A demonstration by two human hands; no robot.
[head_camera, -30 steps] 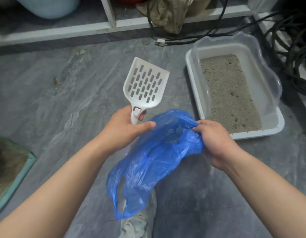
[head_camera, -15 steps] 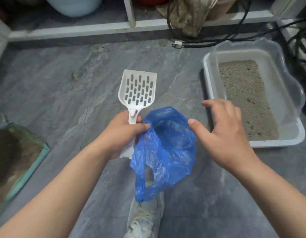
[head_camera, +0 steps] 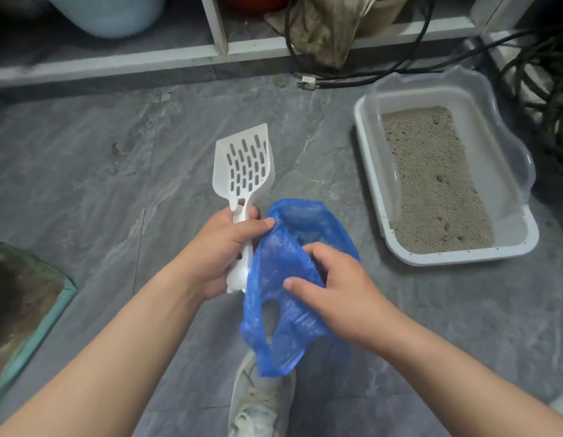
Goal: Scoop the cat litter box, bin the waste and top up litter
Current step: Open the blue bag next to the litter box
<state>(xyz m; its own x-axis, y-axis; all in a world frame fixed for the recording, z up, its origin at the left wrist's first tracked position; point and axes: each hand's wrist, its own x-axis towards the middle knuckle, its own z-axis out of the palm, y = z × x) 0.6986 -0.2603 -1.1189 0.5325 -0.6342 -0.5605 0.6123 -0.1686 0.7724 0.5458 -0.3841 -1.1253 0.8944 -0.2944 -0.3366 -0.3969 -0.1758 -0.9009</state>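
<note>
Left hand (head_camera: 220,247) fingers wrap the stiff scoop (head_camera: 244,171) handle and pinch the flimsy, slippery blue bag (head_camera: 280,266) rim, while right hand (head_camera: 340,288) fingers gather its film.

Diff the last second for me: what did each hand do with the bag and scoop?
The right hand let go of the blue bag rim, lifted clear with fingers spread, then came back lower, and now rests on the bag's side, fingers in its folds. The bag now hangs narrower. The left hand kept its grip on the scoop handle and bag edge. The litter box stayed untouched.
</note>
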